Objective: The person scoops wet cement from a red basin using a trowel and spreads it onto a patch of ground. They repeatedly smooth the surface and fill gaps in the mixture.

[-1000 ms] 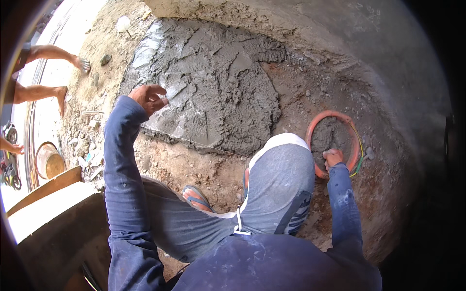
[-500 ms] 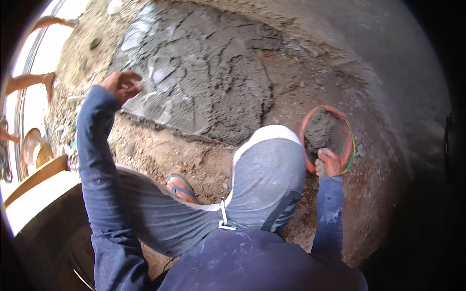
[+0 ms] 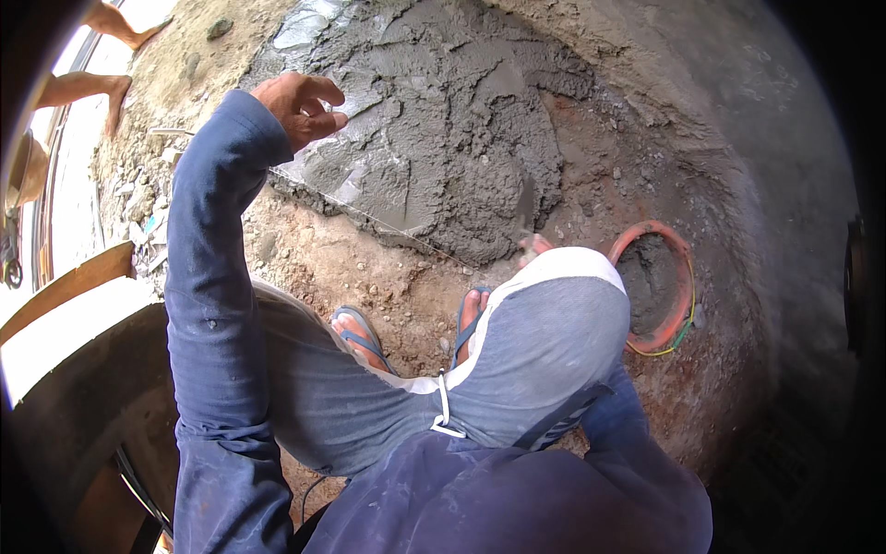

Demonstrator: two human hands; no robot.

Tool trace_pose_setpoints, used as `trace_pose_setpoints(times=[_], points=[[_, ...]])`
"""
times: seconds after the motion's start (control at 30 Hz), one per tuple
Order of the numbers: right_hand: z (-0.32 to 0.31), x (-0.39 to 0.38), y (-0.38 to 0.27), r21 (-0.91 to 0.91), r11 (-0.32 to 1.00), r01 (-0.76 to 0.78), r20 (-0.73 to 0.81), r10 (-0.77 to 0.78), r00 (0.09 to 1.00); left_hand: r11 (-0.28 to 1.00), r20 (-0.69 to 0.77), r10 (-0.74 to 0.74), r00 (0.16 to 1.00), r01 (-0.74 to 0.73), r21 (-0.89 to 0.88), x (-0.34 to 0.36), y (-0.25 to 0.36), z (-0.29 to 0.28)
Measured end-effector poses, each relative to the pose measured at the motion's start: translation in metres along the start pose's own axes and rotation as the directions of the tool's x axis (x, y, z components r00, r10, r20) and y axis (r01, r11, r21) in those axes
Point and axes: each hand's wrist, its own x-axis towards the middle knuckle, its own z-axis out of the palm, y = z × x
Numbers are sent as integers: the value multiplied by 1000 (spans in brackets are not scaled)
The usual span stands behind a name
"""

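Observation:
A broad bed of wet grey mortar lies on the ground ahead of me. My left hand hangs over its left part, empty, with curled fingers apart. At the mortar's near right edge is my right hand, partly hidden behind my knee and blurred. It is closed on what looks like a trowel, whose grey blade meets the mortar. An orange-rimmed bucket with grey mortar inside stands right of my knee, a yellow-green band along its side.
A thin string runs along the mortar's near edge. Reddish dirt surrounds my sandalled feet. Another person's bare legs show at the far left. A curved board-like edge is at the left, and a grey wall rises at the right.
My right hand has moved from the bucket leftward to the mortar's edge. The heaped mortar seen in the bucket is lower. My left hand appears farther right and higher in view.

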Motion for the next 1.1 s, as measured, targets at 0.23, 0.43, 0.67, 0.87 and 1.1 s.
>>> trace_pose_setpoints(times=[0.23,0.43,0.67,0.87,1.1], points=[[53,10,-32,-751,533,389,239,-330,913,998,11,-60,998,60,0,-1,20,1],[31,24,-167,-951,-250,181,295,-564,771,997,32,-20,999,17,76,10,25,6],[59,26,-121,-430,896,-112,37,142,989,997,27,-54,998,52,64,-6,27,7],[84,5,-69,-862,-72,502,483,-421,768,988,30,-46,999,41,146,4,35,6],[65,84,-190,-945,-204,255,325,-651,686,997,85,28,996,-34,70,10,56,16]])
